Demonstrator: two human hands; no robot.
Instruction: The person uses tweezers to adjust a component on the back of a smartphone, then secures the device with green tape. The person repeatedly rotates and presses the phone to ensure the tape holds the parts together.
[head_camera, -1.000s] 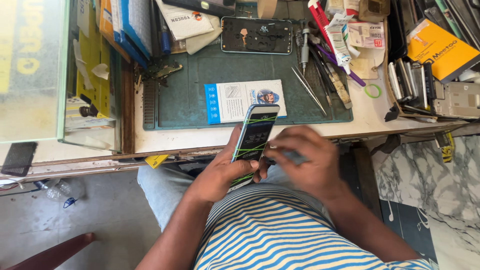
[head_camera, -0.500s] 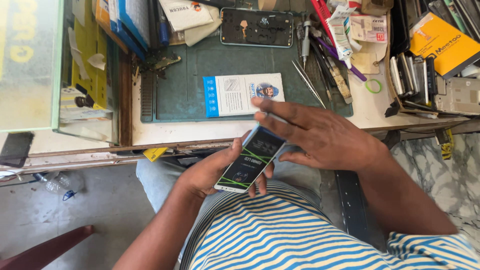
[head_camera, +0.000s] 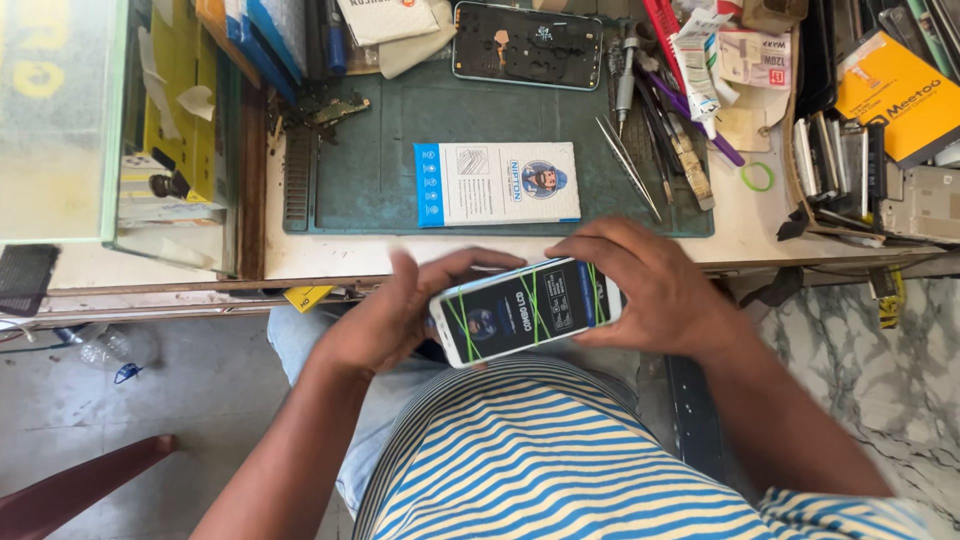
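White-framed smartphone w/ dark lit screen and green bands across it (head_camera: 525, 312) sits between both hands, above lap, just short of worktop's near edge (head_camera: 330, 268). Long axis runs left-right, right end tilted up. Left hand (head_camera: 395, 315) grips left end, right hand (head_camera: 650, 295) cups right end; both equally near. Beyond: blue-white flat box (head_camera: 497, 183) on green mat (head_camera: 370, 170).

A phone repair workshop: green work mat (head_camera: 380, 170), opened phone (head_camera: 527, 45) at 12 o'clock, tweezers (head_camera: 628, 165), tools (head_camera: 672, 140) at 1.
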